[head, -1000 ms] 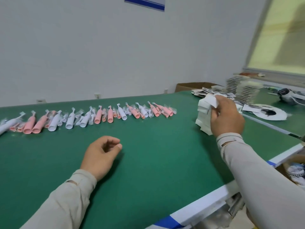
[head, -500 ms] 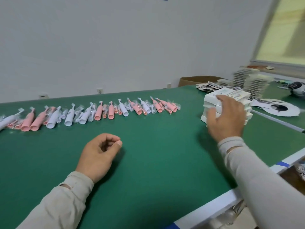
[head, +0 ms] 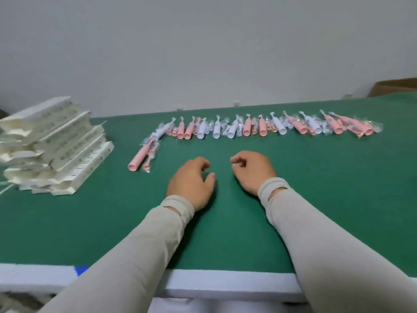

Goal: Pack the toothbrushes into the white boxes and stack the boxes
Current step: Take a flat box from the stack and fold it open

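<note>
Lying beyond both hands: toothbrushes (head: 259, 127)

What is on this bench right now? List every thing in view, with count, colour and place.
toothbrushes: about twenty or more, exact count unclear, pink and white, in clear wrappers, in a row across the far part of the table; one pink one lies apart at the row's left end, angled toward the near edge.
white boxes: a leaning stack, count unclear, white, at the left of the table.
cardboard box: one, brown, far right, behind the table.
table: one, green top with a white front edge.
wall: plain grey-white, behind the table.
left hand: resting on the table, fingers loosely curled, holding nothing.
right hand: resting on the table, fingers loosely curled, holding nothing.
</note>
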The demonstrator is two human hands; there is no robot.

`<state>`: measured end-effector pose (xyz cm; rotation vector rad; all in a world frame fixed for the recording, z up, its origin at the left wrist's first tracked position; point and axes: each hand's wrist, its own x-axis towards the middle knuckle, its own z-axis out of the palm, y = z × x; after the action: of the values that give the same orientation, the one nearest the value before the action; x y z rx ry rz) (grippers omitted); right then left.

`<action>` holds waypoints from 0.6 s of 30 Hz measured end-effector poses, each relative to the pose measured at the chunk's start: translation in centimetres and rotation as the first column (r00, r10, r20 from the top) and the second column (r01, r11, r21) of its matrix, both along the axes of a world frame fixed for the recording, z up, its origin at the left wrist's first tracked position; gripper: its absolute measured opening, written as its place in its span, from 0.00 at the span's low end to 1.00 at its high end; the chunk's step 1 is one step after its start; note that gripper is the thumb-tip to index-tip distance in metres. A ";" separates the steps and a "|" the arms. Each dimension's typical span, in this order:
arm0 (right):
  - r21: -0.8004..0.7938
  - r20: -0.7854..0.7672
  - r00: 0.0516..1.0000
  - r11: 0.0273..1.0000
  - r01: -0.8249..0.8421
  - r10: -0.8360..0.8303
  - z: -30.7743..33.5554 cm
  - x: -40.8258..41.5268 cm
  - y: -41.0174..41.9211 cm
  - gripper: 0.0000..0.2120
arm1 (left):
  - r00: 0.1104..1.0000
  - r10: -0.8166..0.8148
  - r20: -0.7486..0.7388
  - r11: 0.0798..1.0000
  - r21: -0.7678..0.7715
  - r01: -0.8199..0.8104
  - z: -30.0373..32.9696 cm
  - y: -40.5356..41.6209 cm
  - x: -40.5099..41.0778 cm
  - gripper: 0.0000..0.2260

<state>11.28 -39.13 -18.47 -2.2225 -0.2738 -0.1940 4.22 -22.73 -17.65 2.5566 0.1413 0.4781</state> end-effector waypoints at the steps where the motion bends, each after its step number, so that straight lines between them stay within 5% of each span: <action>1: -0.062 0.020 1.000 0.998 -0.015 0.017 -0.2 -0.1 0.0 0.07 | 0.999 0.013 -0.052 0.992 0.122 -0.007 -0.2 0.9 -0.6 0.12; 3: -0.150 0.023 0.998 0.987 -0.050 0.054 -0.1 -0.3 -0.3 0.06 | 0.994 0.020 -0.107 0.964 0.265 0.009 -0.2 2.3 -1.5 0.13; 6: -0.276 0.069 0.996 0.960 -0.042 0.063 0.4 -1.0 -0.2 0.07 | 0.989 0.045 -0.138 0.975 0.220 -0.013 1.2 5.0 -2.2 0.14; 10: -0.434 0.137 0.982 0.899 -0.058 0.130 0.9 -2.3 1.0 0.09 | 0.970 0.233 0.075 0.960 0.141 -0.241 5.1 11.3 -3.0 0.13; 14: -0.454 0.170 0.970 0.887 -0.080 0.175 1.3 -3.3 2.9 0.10 | 0.799 0.477 0.365 0.820 0.143 -0.554 10.0 19.1 -4.0 0.18; 18: -0.301 0.181 0.970 0.948 -0.100 0.159 1.7 -3.7 5.5 0.09 | 0.649 0.689 0.322 0.637 0.156 -0.755 13.5 24.6 -4.3 0.22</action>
<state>7.55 -33.64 -16.79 -2.4663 -0.5933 -0.3279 -0.09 1.91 -4.14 2.5849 1.1389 1.1750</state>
